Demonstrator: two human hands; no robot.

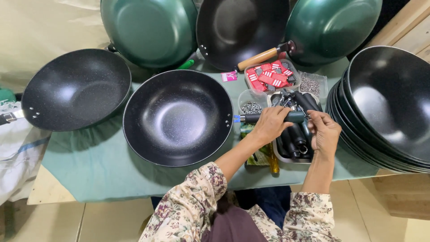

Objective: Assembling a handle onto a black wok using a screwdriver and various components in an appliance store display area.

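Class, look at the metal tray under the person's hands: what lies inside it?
The metal tray holds several black pan handles laid side by side. The left hand and right hand cover part of it, so a full count is impossible.

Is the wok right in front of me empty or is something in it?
Empty. The black wok shows only its bare speckled inside, nothing lying in it.

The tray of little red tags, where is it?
In the head view, the clear tray of red tags sits right of centre, behind both hands, beside the wooden pan handle.
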